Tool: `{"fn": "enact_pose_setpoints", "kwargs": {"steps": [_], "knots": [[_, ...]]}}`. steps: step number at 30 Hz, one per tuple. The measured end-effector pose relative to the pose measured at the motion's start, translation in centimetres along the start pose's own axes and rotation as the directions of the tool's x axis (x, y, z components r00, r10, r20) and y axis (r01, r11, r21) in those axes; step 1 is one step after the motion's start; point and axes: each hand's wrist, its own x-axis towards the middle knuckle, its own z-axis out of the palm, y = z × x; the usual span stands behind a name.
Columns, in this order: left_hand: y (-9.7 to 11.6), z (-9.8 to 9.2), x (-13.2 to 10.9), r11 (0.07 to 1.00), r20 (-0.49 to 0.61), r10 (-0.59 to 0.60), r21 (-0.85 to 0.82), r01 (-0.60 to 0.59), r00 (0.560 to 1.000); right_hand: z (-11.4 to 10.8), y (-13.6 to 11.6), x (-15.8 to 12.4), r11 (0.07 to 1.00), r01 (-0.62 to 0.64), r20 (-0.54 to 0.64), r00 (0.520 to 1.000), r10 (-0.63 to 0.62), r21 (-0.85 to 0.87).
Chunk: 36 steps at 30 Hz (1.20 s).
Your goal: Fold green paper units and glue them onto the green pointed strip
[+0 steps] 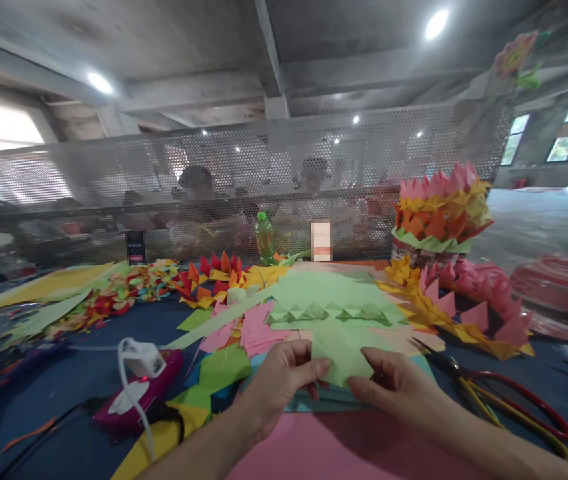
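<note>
Between both hands I hold a small sheet of pale green paper above the paper stack. My left hand pinches its left edge between thumb and fingers. On the opposite edge, my right hand is closed in a similar pinch. Just beyond lies a strip of folded green paper points on larger light green sheets. Under my wrists spreads a pink sheet. Scissors with red and yellow handles rest right of my right hand.
A magenta power strip with a white charger sits left. Paper scraps heap behind it. A green-capped bottle stands before a perforated metal screen. Stacked folded-paper rings and a pink plastic container are right. Blurred people appear beyond.
</note>
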Motion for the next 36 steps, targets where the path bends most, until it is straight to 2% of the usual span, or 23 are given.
{"fn": "enact_pose_setpoints", "kwargs": {"steps": [2,4,6,8,10,13,15,17,19,21,25,28,31,36], "knots": [[0.0,-0.2,0.1,1.0,-0.013,0.0,0.023,0.001,1.0,-0.4,-0.3,-0.5,0.997,0.063,-0.037,0.997,-0.065,-0.049],[0.0,-0.4,0.2,0.999,-0.018,0.003,0.05,-0.002,1.0,-1.1,-0.5,-0.8,0.947,0.217,-0.097,0.965,-0.245,-0.237],[-0.2,-0.5,0.3,0.996,0.0,-0.001,0.084,0.001,1.0,-1.7,-0.4,-0.9,0.765,0.395,-0.06,0.87,-0.489,-0.508],[-0.5,-0.6,0.3,0.991,0.03,-0.01,0.132,0.005,0.999,-2.3,-0.3,-0.9,0.559,0.486,0.051,0.784,-0.619,-0.672],[-0.9,-0.5,0.4,0.98,0.062,-0.019,0.201,0.006,0.998,-2.8,-0.4,-0.9,0.423,0.555,0.173,0.729,-0.663,-0.716],[-1.3,-0.2,0.2,0.944,0.104,0.018,0.326,-0.051,0.994,-2.9,-1.0,-1.2,0.275,0.675,0.368,0.645,-0.669,-0.684],[-1.3,0.0,-0.2,0.892,0.108,0.102,0.43,-0.139,0.989,-2.7,-1.2,-1.5,0.229,0.71,0.45,0.627,-0.636,-0.665],[-1.0,0.1,-0.7,0.798,0.105,0.215,0.555,-0.236,0.971,-2.2,-1.0,-1.7,0.217,0.712,0.475,0.632,-0.612,-0.668],[-0.7,0.2,-1.2,0.677,0.146,0.306,0.661,-0.323,0.941,-1.7,-0.4,-1.9,0.232,0.712,0.462,0.633,-0.621,-0.663],[-0.6,0.3,-1.7,0.569,0.258,0.339,0.71,-0.416,0.905,-1.5,0.3,-2.0,0.311,0.712,0.426,0.651,-0.628,-0.63],[-0.7,0.8,-2.5,0.422,0.506,0.289,0.694,-0.583,0.813,-2.0,0.6,-2.7,0.49,0.68,0.38,0.722,-0.579,-0.545],[-0.7,1.2,-3.0,0.271,0.604,0.227,0.714,-0.645,0.764,-2.5,0.1,-3.3,0.574,0.636,0.373,0.77,-0.518,-0.516],[-0.5,1.6,-3.2,0.186,0.614,0.204,0.74,-0.646,0.763,-2.7,-0.2,-3.4,0.674,0.567,0.326,0.824,-0.464,-0.473],[-0.4,1.8,-3.5,0.185,0.602,0.203,0.751,-0.634,0.773,-2.7,0.7,-3.0,0.855,0.375,0.233,0.923,-0.307,-0.357]]}}
